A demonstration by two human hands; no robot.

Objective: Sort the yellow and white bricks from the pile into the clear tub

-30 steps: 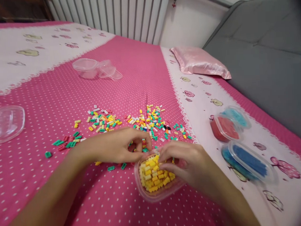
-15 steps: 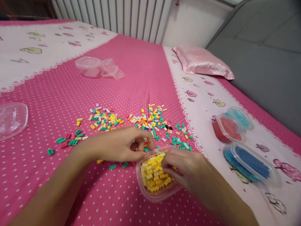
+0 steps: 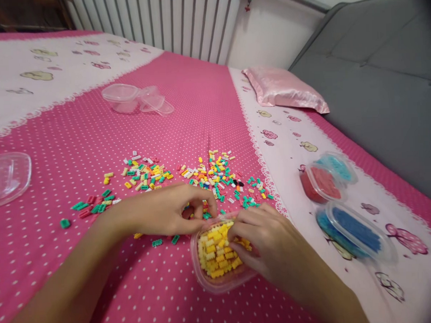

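Note:
A clear plastic container (image 3: 225,284) stands on the bed, filled with yellow toy building bricks (image 3: 216,251) laid in rows. My left hand (image 3: 176,207) grips its far left rim, thumb and fingers curled together there. Over the right side of the container, my right hand (image 3: 262,233) is closed in a pinch at a yellow brick among the others; the fingers partly hide it. Just beyond both hands, loose bricks in mixed colours (image 3: 147,173) lie scattered, with some green ones (image 3: 157,242) beside my left wrist.
On the right lie a tub of red pieces (image 3: 322,183), a tub of blue pieces (image 3: 357,229) and a turquoise one (image 3: 337,166). Empty clear containers (image 3: 121,94) sit farther back, and a clear lid (image 3: 9,178) at the left. A pink pillow (image 3: 285,90) rests near the grey headboard (image 3: 371,71).
The view has shifted slightly, so everything sits a little farther left. My right fingers have moved slightly over the yellow bricks; my left hand keeps its place at the rim.

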